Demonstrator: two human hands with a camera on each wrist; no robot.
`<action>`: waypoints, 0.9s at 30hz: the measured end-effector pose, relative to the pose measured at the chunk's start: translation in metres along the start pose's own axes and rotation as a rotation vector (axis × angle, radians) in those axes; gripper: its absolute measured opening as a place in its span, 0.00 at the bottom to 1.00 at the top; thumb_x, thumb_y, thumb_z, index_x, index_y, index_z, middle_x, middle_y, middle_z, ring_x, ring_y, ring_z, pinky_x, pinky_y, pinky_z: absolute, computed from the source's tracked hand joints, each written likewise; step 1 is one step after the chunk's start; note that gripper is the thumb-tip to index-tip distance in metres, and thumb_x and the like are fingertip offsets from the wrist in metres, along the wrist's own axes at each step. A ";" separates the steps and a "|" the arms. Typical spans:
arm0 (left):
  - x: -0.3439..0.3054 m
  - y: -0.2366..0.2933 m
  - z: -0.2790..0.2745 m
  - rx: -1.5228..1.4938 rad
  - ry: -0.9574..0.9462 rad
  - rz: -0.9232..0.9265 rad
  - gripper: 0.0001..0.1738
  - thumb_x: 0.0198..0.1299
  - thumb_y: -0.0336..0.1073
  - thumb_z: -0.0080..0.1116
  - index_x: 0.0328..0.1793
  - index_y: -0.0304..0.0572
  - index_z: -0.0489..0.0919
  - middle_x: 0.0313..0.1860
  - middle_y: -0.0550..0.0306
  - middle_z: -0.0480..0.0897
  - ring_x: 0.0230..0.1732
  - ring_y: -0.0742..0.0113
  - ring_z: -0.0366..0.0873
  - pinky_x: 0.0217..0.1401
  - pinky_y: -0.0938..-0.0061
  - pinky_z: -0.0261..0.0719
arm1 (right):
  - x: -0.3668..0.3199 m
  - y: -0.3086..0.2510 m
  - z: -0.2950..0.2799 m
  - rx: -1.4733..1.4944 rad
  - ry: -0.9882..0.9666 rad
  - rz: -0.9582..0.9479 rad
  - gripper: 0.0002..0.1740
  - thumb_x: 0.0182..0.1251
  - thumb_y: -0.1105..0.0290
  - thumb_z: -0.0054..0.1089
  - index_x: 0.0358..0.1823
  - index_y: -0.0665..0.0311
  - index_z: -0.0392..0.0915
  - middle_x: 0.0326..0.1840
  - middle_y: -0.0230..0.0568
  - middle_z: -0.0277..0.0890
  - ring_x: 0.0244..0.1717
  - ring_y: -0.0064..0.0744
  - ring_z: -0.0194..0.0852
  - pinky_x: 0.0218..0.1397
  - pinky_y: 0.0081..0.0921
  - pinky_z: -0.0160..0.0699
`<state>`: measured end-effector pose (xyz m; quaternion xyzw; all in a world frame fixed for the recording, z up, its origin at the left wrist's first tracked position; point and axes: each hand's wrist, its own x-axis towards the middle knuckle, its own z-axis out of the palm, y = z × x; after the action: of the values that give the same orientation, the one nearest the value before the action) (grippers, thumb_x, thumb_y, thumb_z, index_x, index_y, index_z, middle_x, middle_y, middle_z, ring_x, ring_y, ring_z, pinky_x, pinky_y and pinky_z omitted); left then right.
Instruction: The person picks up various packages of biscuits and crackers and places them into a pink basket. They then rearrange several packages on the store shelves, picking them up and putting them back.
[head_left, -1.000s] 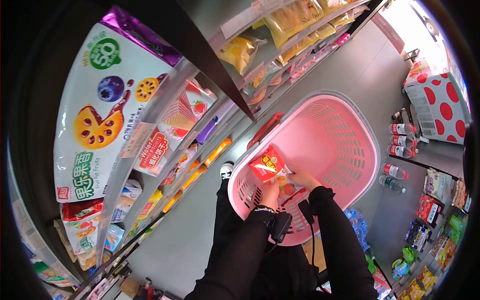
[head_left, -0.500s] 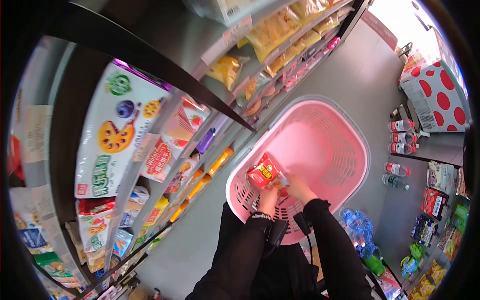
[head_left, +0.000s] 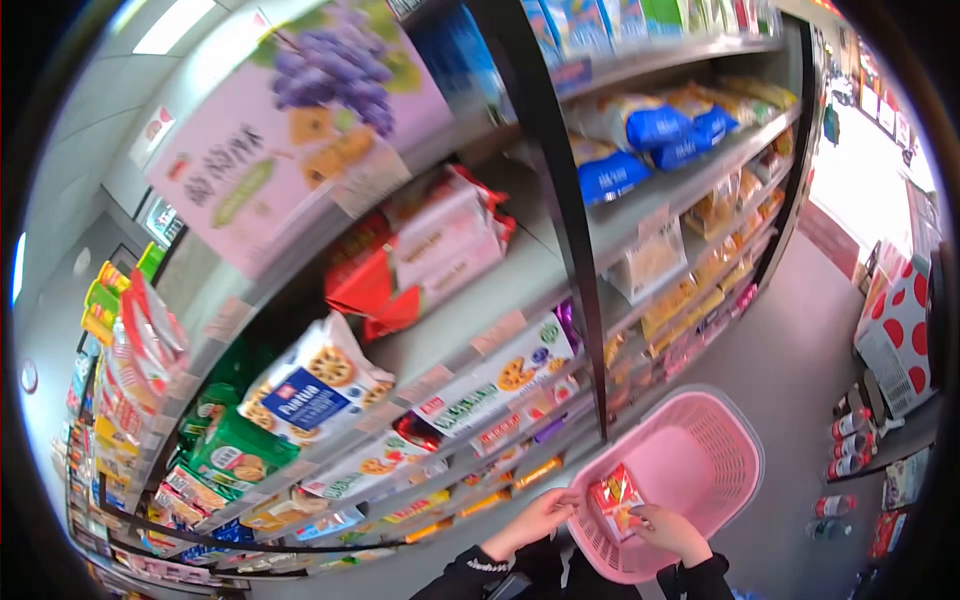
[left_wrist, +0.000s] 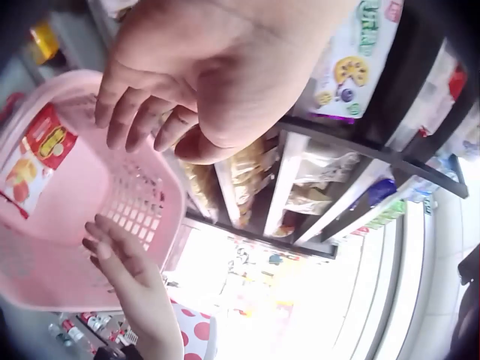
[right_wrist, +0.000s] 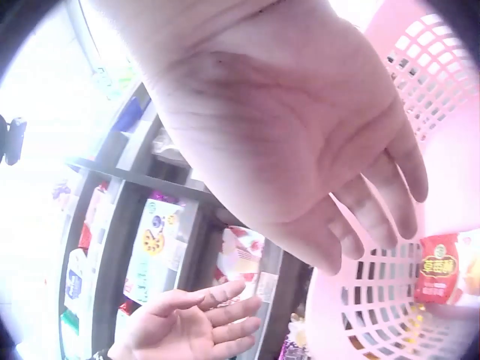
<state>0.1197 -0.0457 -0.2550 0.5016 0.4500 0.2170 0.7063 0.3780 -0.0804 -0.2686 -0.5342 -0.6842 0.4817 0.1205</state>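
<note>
A red and white snack packet (head_left: 613, 492) lies inside the pink shopping basket (head_left: 720, 440), against its near left end. Fruit pictures show on the packet's lower half in the left wrist view. My left hand (head_left: 541, 518) is at the basket's left rim, its fingers loosely bent and holding nothing. Over the near side of the basket, my right hand (head_left: 675, 532) has its fingertips close to the packet in the head view. Both wrist views show the palms bare, with the left hand (right_wrist: 193, 326) spread and the right hand (left_wrist: 129, 274) relaxed.
A tall shelf unit (head_left: 575, 230) with bagged and boxed snacks fills the left and middle. Its dark upright stands just beyond the basket. Along the right are several bottles (head_left: 850, 440) and a red-dotted box (head_left: 905, 340). Grey floor (head_left: 790, 330) runs along the aisle.
Both hands have let go of the snack packet, which stays in the basket. The left hand has moved out to the rim. The head view has swung up and left toward the shelves.
</note>
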 end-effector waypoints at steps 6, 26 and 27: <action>-0.050 0.101 -0.028 0.059 0.138 0.160 0.18 0.61 0.29 0.43 0.57 0.36 0.64 0.51 0.54 0.72 0.52 0.69 0.70 0.55 0.76 0.67 | 0.010 -0.106 -0.042 -0.048 0.096 -0.277 0.18 0.57 0.64 0.49 0.47 0.63 0.70 0.43 0.50 0.72 0.42 0.47 0.71 0.46 0.34 0.69; -0.102 0.215 -0.091 -0.026 0.443 0.829 0.28 0.57 0.23 0.44 0.65 0.35 0.55 0.60 0.50 0.65 0.62 0.65 0.61 0.63 0.73 0.57 | 0.150 -0.395 -0.101 -0.602 0.720 -1.005 0.18 0.48 0.73 0.56 0.44 0.61 0.71 0.45 0.43 0.69 0.48 0.42 0.66 0.51 0.34 0.64; -0.101 0.213 -0.094 -0.002 0.431 0.823 0.28 0.57 0.23 0.44 0.65 0.36 0.54 0.60 0.50 0.64 0.62 0.65 0.60 0.64 0.73 0.56 | 0.155 -0.397 -0.100 -0.622 0.759 -1.001 0.16 0.47 0.72 0.56 0.41 0.61 0.72 0.40 0.41 0.70 0.44 0.42 0.67 0.48 0.34 0.65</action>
<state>0.0202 0.0117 -0.0292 0.5811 0.3497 0.5792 0.4523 0.1398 0.1173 0.0405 -0.2960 -0.8647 -0.0696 0.3998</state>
